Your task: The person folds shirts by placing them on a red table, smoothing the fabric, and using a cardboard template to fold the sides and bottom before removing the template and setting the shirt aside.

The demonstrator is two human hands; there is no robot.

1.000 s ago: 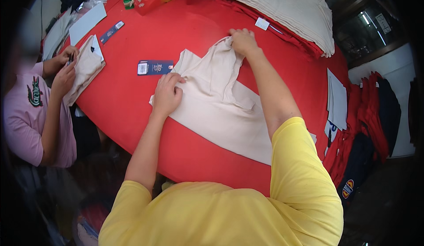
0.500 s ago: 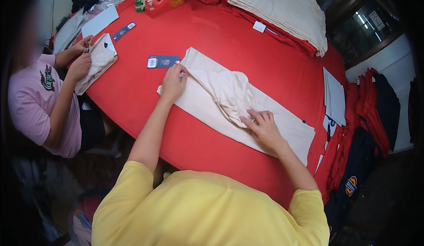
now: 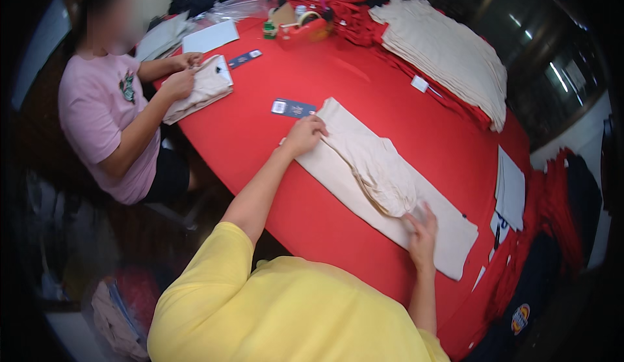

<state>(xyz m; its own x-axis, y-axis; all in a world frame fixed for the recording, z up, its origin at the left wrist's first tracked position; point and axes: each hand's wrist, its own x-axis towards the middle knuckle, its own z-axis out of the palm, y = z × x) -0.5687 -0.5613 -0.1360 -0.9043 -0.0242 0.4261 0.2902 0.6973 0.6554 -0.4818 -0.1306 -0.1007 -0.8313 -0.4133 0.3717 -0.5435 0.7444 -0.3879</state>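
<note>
A long cream garment (image 3: 390, 201) lies folded lengthwise on the red-covered table (image 3: 260, 160), slanting from upper left to lower right. A narrower part of it, probably a sleeve, is laid back over the body. At the upper left end my left hand (image 3: 304, 135) has its fingers closed on the cloth's folded edge. My right hand (image 3: 421, 233), slightly blurred, is at the lower end of the folded-over part, fingers spread and holding nothing. Whether its fingertips touch the cloth is unclear. A dark blue hang tag (image 3: 292, 108) lies just beyond my left hand.
At the left a co-worker in a pink shirt (image 3: 104, 102) handles another cream garment (image 3: 207, 92). Stacked cream garments (image 3: 448, 53) lie over red ones at the back right. A red tape dispenser (image 3: 305, 30) stands at the back; white sheets (image 3: 510, 186) lie along the right edge.
The whole view has shifted, so the table sits further right and lower. My right hand has lifted and turned, its fingers spreading. The folded-over cloth looks flatter; my left hand stays at its end.
</note>
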